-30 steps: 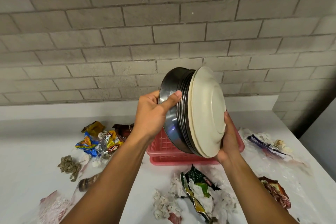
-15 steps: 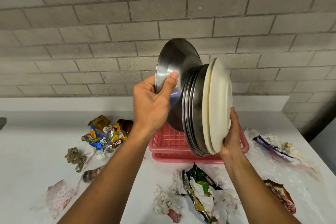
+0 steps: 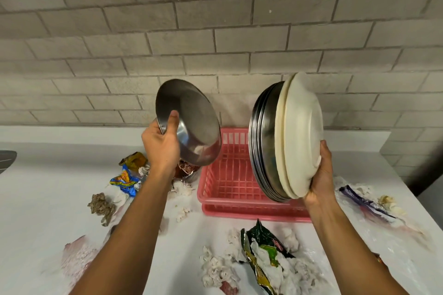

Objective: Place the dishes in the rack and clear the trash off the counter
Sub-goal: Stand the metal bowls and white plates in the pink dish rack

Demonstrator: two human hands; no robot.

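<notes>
**A:** What lay nearest, in front of the pink plastic slatted rack (image 3: 230, 184)?

**B:** One torn green-and-yellow foil snack packet (image 3: 266, 254) stuffed with paper. Beside it were clumps of crumpled white tissue (image 3: 215, 268), too ragged to count. All of it sat on the white surface (image 3: 43, 199), so the trash half of the job looked untouched.

**A:** And to the sides of the rack?

**B:** To its left lay one brown crumpled wad (image 3: 102, 206), one blue-and-yellow wrapper (image 3: 124, 178) and one gold wrapper (image 3: 133, 159). To its right lay one purple wrapper (image 3: 359, 199).

**A:** The hands?

**B:** The left hand (image 3: 163, 148) was clamped on one round steel plate (image 3: 191, 122), thumb on the inner face. It held the plate tilted on edge just above the rack's left wall, I judged so it could drop upright between the slats. The right hand (image 3: 321, 175) was curled round the lower rim of the stack of plates (image 3: 299, 134). That stack was on edge above the rack's right side, clear of the single plate, probably so the plates could go in one at a time.

**A:** How many in the stack?

**B:** Two cream plastic plates faced outward. The steel ones behind showed about four rims, though I couldn't tell the exact number. There was one rack, and no dish stood in what showed of it. Beyond it rose the grey brick wall (image 3: 215, 31).
</notes>
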